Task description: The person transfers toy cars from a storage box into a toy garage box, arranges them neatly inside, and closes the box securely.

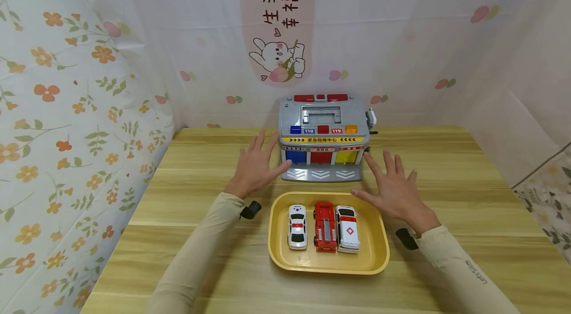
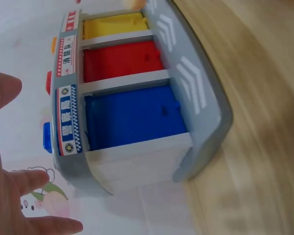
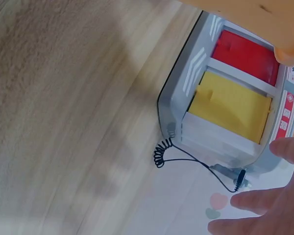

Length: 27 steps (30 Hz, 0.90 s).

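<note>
A grey toy garage (image 1: pixel 322 126) with blue, red and yellow doors stands at the back of the table. My left hand (image 1: pixel 257 165), fingers spread, is at its left front corner; the left wrist view shows the blue door (image 2: pixel 134 117) close by. On the other side my right hand (image 1: pixel 394 187) is spread beside the yellow door (image 3: pixel 230 105). Neither hand holds anything. In front of the garage, a yellow tray (image 1: pixel 278 262) carries a white police car (image 1: pixel 297 227), a red fire truck (image 1: pixel 325 227) and a white ambulance (image 1: pixel 348 229).
A small handset (image 1: pixel 371 118) hangs on the garage's right side, with a coiled black cord (image 3: pixel 159 152). Behind the wooden table (image 1: pixel 178 195) hangs a patterned cloth (image 1: pixel 200 31), and a flowered one (image 1: pixel 67 155) drapes the left side.
</note>
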### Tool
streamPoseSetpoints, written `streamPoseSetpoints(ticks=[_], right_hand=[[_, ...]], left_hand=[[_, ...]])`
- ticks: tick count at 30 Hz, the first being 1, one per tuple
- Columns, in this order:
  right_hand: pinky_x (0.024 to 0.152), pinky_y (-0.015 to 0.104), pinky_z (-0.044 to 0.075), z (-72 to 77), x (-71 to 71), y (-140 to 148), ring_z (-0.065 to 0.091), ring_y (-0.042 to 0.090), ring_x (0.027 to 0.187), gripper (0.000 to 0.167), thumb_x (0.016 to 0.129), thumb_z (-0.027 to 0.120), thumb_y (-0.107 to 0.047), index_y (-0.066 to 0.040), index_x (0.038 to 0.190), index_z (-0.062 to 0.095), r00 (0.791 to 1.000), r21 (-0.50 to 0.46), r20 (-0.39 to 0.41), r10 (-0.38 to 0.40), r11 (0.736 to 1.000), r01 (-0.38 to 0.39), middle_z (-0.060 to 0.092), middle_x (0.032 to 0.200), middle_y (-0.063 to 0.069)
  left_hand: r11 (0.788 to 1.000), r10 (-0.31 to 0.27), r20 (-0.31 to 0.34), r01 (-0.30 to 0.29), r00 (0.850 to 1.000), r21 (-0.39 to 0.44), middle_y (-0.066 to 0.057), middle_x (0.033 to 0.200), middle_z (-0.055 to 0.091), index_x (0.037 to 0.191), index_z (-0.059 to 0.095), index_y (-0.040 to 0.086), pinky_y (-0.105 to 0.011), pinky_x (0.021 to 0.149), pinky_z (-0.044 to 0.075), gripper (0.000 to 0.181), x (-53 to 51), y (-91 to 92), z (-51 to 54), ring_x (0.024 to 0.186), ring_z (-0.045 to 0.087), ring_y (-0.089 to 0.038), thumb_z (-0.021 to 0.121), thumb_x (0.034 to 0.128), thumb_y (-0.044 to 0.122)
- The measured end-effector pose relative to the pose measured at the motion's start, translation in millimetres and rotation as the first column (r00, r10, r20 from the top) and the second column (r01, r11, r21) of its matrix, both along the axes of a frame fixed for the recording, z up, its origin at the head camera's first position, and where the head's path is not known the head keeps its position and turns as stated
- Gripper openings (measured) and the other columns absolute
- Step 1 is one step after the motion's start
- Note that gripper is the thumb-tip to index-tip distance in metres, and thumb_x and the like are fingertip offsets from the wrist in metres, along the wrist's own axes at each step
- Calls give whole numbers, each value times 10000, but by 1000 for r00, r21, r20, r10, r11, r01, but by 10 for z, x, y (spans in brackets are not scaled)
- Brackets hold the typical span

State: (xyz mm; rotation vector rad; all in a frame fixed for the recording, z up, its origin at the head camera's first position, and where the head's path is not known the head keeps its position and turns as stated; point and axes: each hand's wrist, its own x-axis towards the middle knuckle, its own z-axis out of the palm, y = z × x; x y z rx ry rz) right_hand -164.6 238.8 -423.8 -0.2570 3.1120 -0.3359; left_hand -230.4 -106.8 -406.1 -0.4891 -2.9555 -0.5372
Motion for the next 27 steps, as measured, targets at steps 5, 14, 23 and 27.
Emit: streamPoseSetpoints(ticks=[5,14,23,27], right_hand=[[997,909,117,-5,6,1,118,652,1458,997,874,525,-752,-178,1617,191,1000,7,-9,24,1000,-24,83,1645,339],[1023,889,147,-27,15,2,152,622,1466,954,892,549,-714,-173,1608,225,998,-20,1,64,998,-64,128,1641,329],[1044,857,195,-42,24,10,204,574,1472,944,899,584,-676,-182,1613,214,996,-82,6,91,993,-90,155,1645,305],[1033,851,228,-58,18,17,244,559,1463,932,899,608,-651,-183,1610,228,993,-108,-12,117,987,-118,179,1641,300]], left_hand=[[998,-21,-11,22,1000,52,-202,1665,228,1616,219,253,-744,1139,274,844,-62,76,61,1520,278,-434,453,926,679],[987,-27,36,21,999,160,-198,1666,223,1615,217,258,-657,1145,361,835,-211,210,164,1471,366,-450,449,934,682],[962,-8,124,-26,992,271,-159,1694,164,1615,208,278,-673,1154,335,817,-395,366,173,1501,319,-439,451,944,676],[945,-1,152,-49,988,325,-179,1694,138,1619,199,260,-675,1169,307,867,-465,378,152,1526,264,-434,516,919,662]])
